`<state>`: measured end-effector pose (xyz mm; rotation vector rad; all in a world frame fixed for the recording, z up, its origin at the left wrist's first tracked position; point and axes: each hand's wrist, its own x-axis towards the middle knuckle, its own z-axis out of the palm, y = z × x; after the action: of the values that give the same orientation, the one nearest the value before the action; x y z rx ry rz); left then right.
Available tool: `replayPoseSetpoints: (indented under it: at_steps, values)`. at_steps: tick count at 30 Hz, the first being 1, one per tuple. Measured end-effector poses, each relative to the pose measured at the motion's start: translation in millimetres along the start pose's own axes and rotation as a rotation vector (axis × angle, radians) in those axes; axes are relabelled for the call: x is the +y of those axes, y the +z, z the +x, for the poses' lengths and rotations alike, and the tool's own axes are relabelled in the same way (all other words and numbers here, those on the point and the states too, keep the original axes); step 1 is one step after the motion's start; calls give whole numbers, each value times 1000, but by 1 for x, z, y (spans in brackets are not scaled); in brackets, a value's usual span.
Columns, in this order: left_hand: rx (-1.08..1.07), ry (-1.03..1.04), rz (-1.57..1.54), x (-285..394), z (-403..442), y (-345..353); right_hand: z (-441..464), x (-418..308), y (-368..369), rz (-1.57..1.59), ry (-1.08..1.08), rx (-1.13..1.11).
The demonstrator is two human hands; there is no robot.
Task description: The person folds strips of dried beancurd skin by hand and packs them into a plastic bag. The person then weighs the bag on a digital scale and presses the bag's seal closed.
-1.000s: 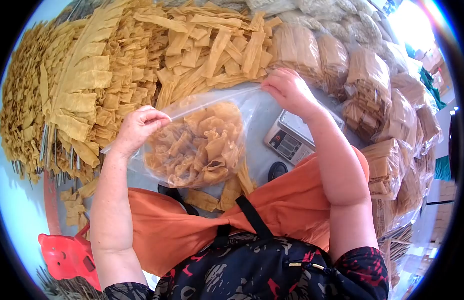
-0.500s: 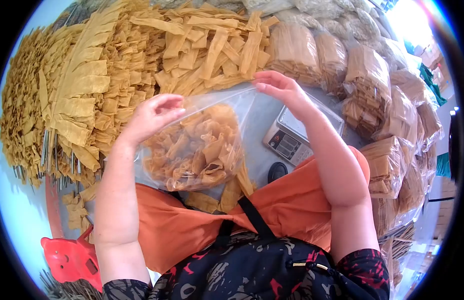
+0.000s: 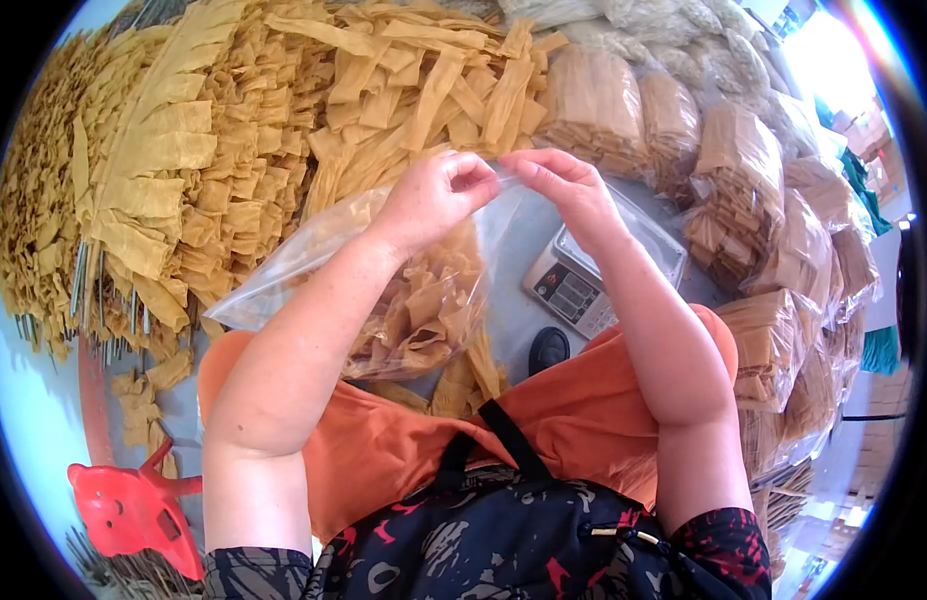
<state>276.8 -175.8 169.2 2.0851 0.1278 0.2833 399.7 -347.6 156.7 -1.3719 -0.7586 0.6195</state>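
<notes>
A clear plastic bag (image 3: 284,262) stands between my knees, part filled with crinkled yellow-brown dried strips (image 3: 421,310) that look like tofu skin. My left hand (image 3: 436,203) reaches across the bag's top, thumb and fingers closed on its edge. Close beside it, my right hand (image 3: 567,190) pinches the same edge at the right corner. The fingertips of both hands almost meet. My left forearm hides part of the bag, whose far left corner sticks out beyond the arm.
A digital scale (image 3: 576,285) sits right of the bag, partly behind my right forearm. Piles of loose strips (image 3: 439,95) rise ahead and left. Packed bags (image 3: 739,160) line the right side. A red plastic stool (image 3: 134,508) is at lower left, and a dark shoe (image 3: 550,348) lies below the scale.
My left hand has moved right along the bag's top edge until close to my right hand. The bag's left corner now shows, extended left. My right hand has barely shifted.
</notes>
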Motion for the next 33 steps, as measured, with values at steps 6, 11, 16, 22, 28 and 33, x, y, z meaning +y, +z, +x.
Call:
replayPoseSetpoints:
  at_steps: [6,11,16,22,28,33]
  values:
    - [45,-6,-183,-3,2,1,0,15,3,6,64,-34]
    - [-37,-20,-180,0,2,-10,-1,13,10,21,60,-1]
    - [-7,-48,-231,-7,2,-7,1,13,18,211,83,38]
    - [-5,-93,-200,-9,2,-12,2,14,20,175,55,52]
    - [-76,-151,-169,-3,-6,-28,4,18,17,204,95,88]
    - [-92,-248,-87,2,-18,-45,2,20,13,138,109,94]
